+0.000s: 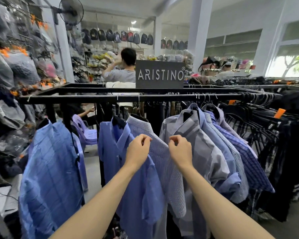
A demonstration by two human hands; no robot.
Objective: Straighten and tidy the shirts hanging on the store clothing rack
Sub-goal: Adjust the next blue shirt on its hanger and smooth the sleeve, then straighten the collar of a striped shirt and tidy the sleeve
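The left hand (138, 149) and the right hand (180, 151) reached forward side by side, each with a narrow grip, fingers curled in toward the thumb at the shoulder of a pale checked shirt (164, 163). Whether either grip actually pinched the cloth could not be told; the fingertips lay at or just above it. That shirt hung on a dark hanger between a plain blue shirt (136, 195) on its left, partly under the left forearm, and a grey patterned shirt (202, 152) on its right. Further right, a tight bunch of striped and light blue shirts (238, 152) pressed together, then dark garments (274, 144). Well apart on the left hung a blue windowpane shirt (48, 169). All hung from the black rack rail (93, 99), which carried a dark sign reading ARISTINO (160, 74). Beyond the rack stood a person in a grey top (123, 73), and a purple plastic chair (84, 130) sat on the floor.
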